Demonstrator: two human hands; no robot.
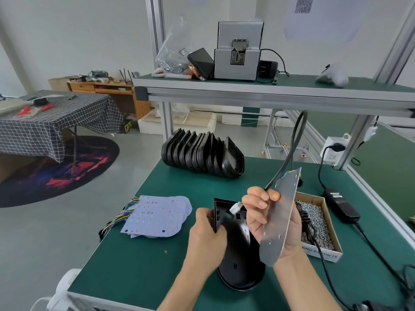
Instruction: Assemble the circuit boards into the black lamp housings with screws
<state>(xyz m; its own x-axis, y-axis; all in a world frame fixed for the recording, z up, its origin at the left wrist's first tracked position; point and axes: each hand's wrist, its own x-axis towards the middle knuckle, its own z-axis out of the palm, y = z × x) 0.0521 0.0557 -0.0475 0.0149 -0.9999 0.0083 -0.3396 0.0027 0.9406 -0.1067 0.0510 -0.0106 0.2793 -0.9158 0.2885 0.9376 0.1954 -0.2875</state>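
Board and cable held over a black lamp housing on the green bench.

The left hand (207,234) grips the upright end wall of the black lamp housing (238,261), which rests on the green mat (134,261). The right hand (267,218) holds a circuit board (280,212) tilted on edge, bare metal back showing, and pinches its black cable (292,144) between thumb and forefinger; the white connector (234,208) seems to hang at the housing's hole. Nearby are stacked housings (202,153), more boards (157,215) and a box of screws (318,223).

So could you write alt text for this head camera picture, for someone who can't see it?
Over a green workbench, a person's left hand grips a black lamp housing while the right hand holds a circuit board and pinches its cable. Stacked housings, spare boards and a box of screws lie nearby.
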